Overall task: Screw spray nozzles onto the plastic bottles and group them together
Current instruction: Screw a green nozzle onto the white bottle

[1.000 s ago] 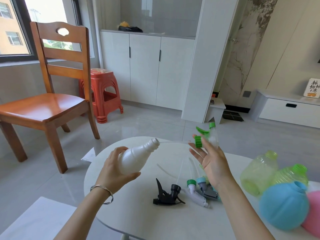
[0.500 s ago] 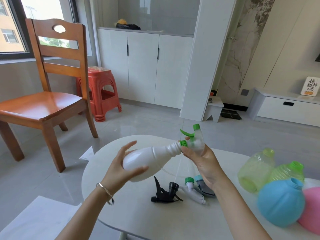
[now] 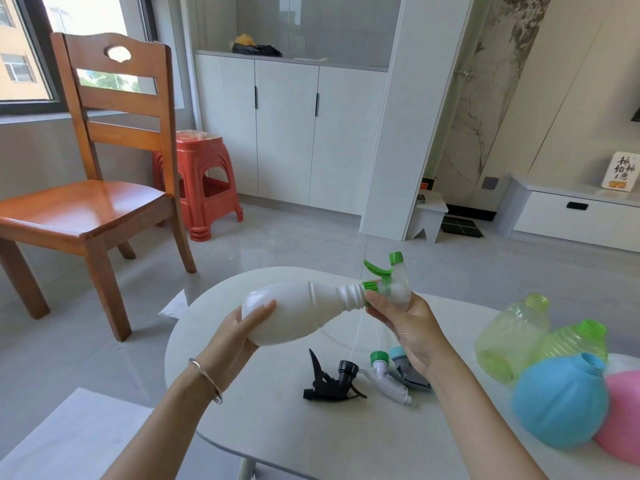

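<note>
My left hand [image 3: 239,336] grips the base of a white plastic bottle [image 3: 298,313], held sideways above the table with its neck pointing right. My right hand [image 3: 408,323] holds a green-and-clear spray nozzle [image 3: 389,282] whose green collar sits at the bottle's mouth. On the white table [image 3: 277,427] below lie a black nozzle [image 3: 332,379], a white nozzle with a green collar [image 3: 384,372] and a grey-blue nozzle [image 3: 407,370], partly behind my right wrist. At the right are two pale green bottles [image 3: 509,337], [image 3: 575,337], a blue bottle [image 3: 561,400] and a pink bottle [image 3: 620,414].
A wooden chair [image 3: 86,202] stands on the floor at the left, with a red plastic stool [image 3: 204,188] behind it. White cabinets [image 3: 287,133] line the far wall. A low white step stool [image 3: 427,216] and a white drawer unit [image 3: 575,216] sit at the back right.
The nozzle went from held apart in my right hand to set against the bottle's mouth. My left hand slid back to the bottle's base, and the bottle tilted more level.
</note>
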### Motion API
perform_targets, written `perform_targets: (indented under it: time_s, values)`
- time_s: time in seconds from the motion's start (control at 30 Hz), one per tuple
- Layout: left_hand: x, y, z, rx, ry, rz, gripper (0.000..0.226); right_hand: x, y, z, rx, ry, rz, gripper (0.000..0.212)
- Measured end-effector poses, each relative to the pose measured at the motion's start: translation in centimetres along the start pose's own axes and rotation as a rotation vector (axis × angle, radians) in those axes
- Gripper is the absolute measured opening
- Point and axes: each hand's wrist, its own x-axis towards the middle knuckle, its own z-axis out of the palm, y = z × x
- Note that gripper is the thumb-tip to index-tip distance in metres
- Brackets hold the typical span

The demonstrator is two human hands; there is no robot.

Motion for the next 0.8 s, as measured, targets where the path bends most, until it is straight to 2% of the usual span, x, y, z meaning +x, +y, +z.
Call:
perform_targets:
  time_s: [0.03,0.1,0.2,0.27,0.37,0.5,0.6,0.7,0.8]
  values:
    - [0.1,-0.1,-0.3,-0.019,-0.043,-0.006,0.065,0.0,0.0,0.0,0.026,-0.007,0.005,0.042]
    - [0.0,-0.3,-0.4,-0.039,-0.022,-0.073,0.056,0.0,-0.1,0.0,0.024,-0.024,0.003,0.043]
    - [0.1,-0.6,0.1,0.128,0.021,-0.172,0.059,0.1,-0.2,-0.3,-0.005,-0.037,0.01,0.045]
    - [0.1,-0.6,0.4,0.127,0.006,-0.107,0.062,0.2,-0.3,-0.6,0.032,-0.018,0.037,0.041]
    - [0.2,-0.7,0.1,0.079,-0.062,-0.011,0.077,0.4,-0.3,-0.9,0.072,-0.003,0.082,0.036]
    - [-0.2,-0.6,0.5,-0.085,-0.109,-0.107,0.056,0.3,-0.2,-0.8,0.055,0.003,0.085,0.037]
    - [0.1,-0.8,0.7,-0.018,-0.078,-0.084,0.058,0.3,-0.1,-0.8,0.037,0.054,0.105,0.037]
    - [0.2,-0.9,0.6,-0.026,-0.095,-0.044,0.073,0.3,0.2,-0.8,0.07,0.102,0.147,0.04]
    - [-0.1,-0.6,0.9,-0.037,-0.105,-0.164,0.062,0.3,0.3,-0.5,0.039,0.1,0.127,0.048]
